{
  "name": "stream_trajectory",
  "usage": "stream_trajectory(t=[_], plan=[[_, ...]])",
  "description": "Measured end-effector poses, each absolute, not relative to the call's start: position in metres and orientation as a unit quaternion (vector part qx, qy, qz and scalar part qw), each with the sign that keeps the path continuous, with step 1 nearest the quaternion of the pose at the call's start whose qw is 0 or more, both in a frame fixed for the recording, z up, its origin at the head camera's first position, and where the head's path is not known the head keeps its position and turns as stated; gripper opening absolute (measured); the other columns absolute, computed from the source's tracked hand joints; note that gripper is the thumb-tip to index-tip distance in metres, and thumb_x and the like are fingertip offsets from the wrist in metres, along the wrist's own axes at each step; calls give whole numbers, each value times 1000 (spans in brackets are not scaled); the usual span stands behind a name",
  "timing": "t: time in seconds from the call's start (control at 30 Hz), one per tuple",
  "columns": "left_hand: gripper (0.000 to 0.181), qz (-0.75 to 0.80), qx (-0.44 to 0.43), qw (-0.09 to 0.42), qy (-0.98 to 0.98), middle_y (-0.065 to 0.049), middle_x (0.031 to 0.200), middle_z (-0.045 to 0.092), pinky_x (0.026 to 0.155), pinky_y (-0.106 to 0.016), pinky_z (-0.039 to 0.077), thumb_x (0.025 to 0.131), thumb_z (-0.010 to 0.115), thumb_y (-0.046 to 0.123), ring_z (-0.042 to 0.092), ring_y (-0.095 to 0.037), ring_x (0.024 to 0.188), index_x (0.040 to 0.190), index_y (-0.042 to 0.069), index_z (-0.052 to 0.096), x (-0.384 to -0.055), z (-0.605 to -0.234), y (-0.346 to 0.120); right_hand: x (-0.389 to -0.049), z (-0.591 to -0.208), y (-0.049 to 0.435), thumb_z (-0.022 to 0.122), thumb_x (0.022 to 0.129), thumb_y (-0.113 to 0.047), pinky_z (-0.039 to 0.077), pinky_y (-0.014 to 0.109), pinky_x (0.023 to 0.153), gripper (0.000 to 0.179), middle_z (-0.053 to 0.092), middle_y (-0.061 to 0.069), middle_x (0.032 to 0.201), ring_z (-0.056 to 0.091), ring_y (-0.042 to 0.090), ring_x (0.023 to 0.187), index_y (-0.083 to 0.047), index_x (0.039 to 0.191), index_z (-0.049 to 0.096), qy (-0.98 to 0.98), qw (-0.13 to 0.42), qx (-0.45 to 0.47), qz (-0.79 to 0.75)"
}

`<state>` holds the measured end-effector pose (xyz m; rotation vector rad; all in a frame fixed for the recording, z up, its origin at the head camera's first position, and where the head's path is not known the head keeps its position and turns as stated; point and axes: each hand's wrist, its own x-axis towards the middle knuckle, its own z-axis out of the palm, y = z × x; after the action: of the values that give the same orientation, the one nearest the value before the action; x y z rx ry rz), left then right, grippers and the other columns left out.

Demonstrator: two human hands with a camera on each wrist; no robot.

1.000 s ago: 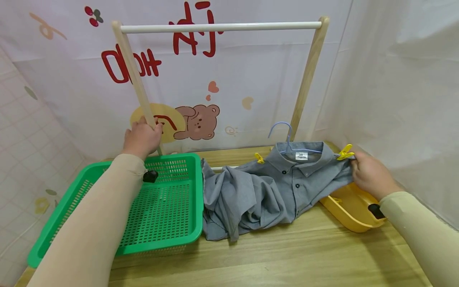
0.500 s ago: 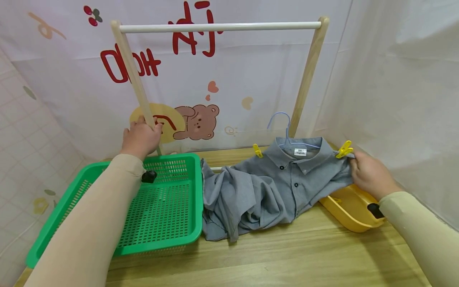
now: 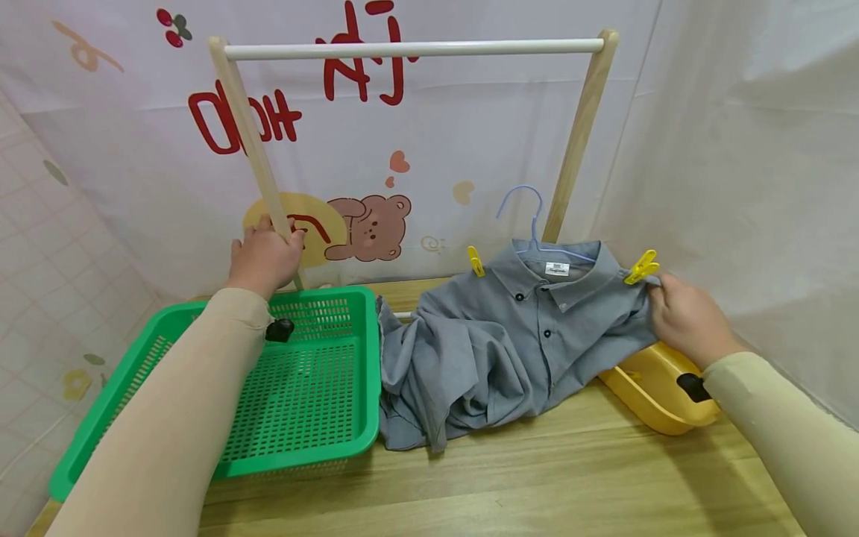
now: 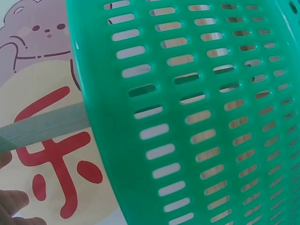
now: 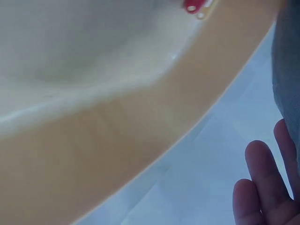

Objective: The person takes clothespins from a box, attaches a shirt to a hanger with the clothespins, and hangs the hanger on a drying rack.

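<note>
A grey button-up shirt point(image 3: 510, 335) is on a light blue wire hanger point(image 3: 535, 224), its upper part lifted and its lower part crumpled on the table. My right hand point(image 3: 691, 317) grips the shirt at its right shoulder end, beside a yellow clothespin point(image 3: 643, 267). Another yellow clothespin point(image 3: 476, 261) sits at the other shoulder. The right wrist view shows the fingers point(image 5: 265, 173) by the grey cloth. My left hand point(image 3: 266, 256) holds the left post of a wooden clothes rack point(image 3: 250, 142); some fingertips point(image 4: 14, 201) show beside it in the left wrist view.
A green perforated basket point(image 3: 373, 358) stands at the left under my left forearm. Below my right hand is a yellow bin point(image 3: 661, 418) with a clothespin inside. The rack's white top bar point(image 3: 416, 49) spans the back, before a printed sheet.
My right hand has raised the shirt's collar and shoulders with the hanger, tilting them up and slightly left. The left hand stays on the post.
</note>
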<state>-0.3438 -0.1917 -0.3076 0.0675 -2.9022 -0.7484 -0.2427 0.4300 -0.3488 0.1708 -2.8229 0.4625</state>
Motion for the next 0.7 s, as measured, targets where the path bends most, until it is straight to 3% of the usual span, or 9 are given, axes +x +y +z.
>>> stream_trajectory(t=[0.2, 0.43, 0.7], plan=[[74, -248, 23, 69, -966, -29, 171, 21, 122, -79, 2, 111, 33, 54, 21, -55, 152, 159, -3, 38, -343, -307, -192, -243, -339, 422, 28, 114, -22, 35, 37, 56, 39, 38, 9, 65, 44, 26, 57, -4, 84, 45, -973, 149, 53, 169], [74, -250, 25, 64, -966, -29, 172, 19, 122, -78, 1, 112, 33, 53, 18, -55, 154, 160, -3, 36, -343, -307, -191, -245, -328, 415, 31, 112, -19, 38, 43, 59, 37, 47, 15, 66, 50, 33, 61, -3, 84, 48, -965, 187, 47, 175], [73, -250, 27, 63, -966, -29, 172, 18, 122, -78, 0, 112, 34, 52, 17, -55, 155, 159, -4, 38, -344, -307, -191, -250, -315, 409, 30, 110, -18, 32, 39, 56, 38, 40, 12, 65, 46, 33, 59, -6, 75, 40, -957, 223, 28, 182]])
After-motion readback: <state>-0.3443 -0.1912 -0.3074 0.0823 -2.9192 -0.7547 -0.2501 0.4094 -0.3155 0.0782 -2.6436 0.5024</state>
